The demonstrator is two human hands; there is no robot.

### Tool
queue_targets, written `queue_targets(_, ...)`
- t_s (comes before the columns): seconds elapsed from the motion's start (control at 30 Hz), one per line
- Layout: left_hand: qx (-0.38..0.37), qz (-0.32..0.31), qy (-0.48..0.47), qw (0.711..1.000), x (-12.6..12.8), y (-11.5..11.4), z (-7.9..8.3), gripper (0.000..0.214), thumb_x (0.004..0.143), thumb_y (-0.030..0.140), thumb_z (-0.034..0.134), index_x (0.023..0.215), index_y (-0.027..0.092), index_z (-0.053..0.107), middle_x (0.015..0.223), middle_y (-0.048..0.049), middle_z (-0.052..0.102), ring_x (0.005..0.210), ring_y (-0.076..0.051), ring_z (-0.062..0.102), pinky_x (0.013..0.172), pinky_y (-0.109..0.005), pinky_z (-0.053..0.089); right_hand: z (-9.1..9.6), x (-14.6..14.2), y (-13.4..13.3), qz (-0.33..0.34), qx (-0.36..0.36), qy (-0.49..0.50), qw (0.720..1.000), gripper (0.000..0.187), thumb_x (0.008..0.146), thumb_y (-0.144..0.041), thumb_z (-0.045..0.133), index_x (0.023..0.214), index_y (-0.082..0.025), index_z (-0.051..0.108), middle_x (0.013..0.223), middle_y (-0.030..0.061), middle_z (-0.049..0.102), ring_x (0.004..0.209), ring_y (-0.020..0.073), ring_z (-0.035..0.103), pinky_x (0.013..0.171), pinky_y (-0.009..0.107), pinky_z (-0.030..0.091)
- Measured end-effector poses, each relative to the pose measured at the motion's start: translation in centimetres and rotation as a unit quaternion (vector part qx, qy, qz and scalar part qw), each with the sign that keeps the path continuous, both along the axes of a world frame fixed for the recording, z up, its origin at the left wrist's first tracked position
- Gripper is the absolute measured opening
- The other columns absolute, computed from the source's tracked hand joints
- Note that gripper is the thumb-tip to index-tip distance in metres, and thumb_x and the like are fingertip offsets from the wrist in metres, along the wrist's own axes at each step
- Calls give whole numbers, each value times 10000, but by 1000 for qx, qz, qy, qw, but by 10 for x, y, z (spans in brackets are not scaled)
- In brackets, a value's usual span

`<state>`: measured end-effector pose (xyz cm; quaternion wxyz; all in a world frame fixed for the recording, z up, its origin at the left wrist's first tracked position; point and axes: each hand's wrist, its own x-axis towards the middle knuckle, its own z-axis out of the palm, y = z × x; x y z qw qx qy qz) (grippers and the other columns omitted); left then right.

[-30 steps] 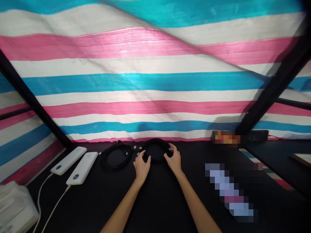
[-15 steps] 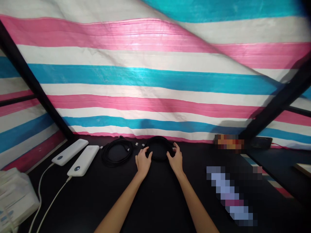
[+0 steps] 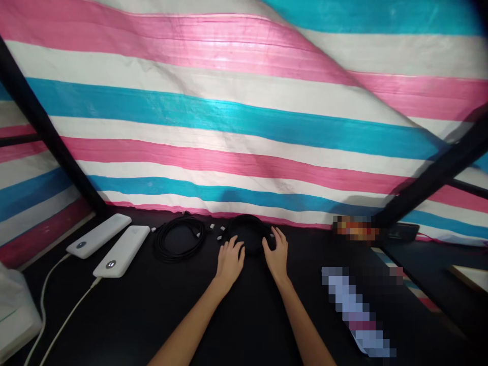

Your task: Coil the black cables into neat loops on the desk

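A coiled black cable (image 3: 247,218) lies on the black table between my hands, with pale connector ends (image 3: 221,233) at its left. My left hand (image 3: 230,260) rests at the coil's near left edge, its fingers stretched forward and slightly apart. At the right edge, my right hand (image 3: 277,254) has thumb and fingers apart, with part of the coil between them; no firm grip shows. Fingers hide some of the loops. Left of these is a second black cable coil (image 3: 181,259), with light-coloured plugs around it.
Two white power banks (image 3: 124,249) with white cords lie on the left. A white package (image 3: 17,315) sits at the near left corner. Pixelated items (image 3: 356,312) are on the right, near a dark phone-like object (image 3: 402,232). Striped sheeting (image 3: 229,162) stands behind the table.
My left hand has shifted slightly right and nearer, turning flatter, its fingers now pointing forward at the coil's near edge. My right hand has barely moved. The view has tilted a little.
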<state>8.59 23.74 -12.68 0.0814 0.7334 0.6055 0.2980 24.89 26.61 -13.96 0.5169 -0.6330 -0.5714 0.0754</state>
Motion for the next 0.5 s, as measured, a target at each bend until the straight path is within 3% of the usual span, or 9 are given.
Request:
queue_targets(0.13,-13,-1,31,999,2,0,-1,343,921,257,347,1113,238,631,1270,-67,562,1040,-245,554,885,-402,420,0,1,0,25,-8,7,1000,418,794,-350,501,1167,-189,596,1276,103,525,1166,258,478,1007,438,367)
queue_targets(0.27,10,-9,-22,1000,3,-2,-1,294,901,211,407,1081,275,630,1240,-49,566,1013,-213,571,872,-377,418,2,1,-1,14,5,99,995,389,768,-318,520,1111,-157,607,1176,123,580,1004,232,579,836,370,486)
queue_targets(0.37,41,-15,-59,997,0,-5,4,273,869,171,460,1061,278,622,1198,-36,570,1019,-192,563,874,-358,411,2,3,-1,-5,3,174,985,390,758,-326,540,1100,-147,597,1121,121,604,945,216,604,788,332,500)
queue_targets(0.5,81,43,-67,994,-19,-11,17,257,847,160,489,1034,270,628,1133,-38,590,1064,-198,519,897,-355,397,-2,8,0,-49,-7,217,975,372,721,-313,550,1041,-133,610,1036,118,630,908,223,612,822,354,486)
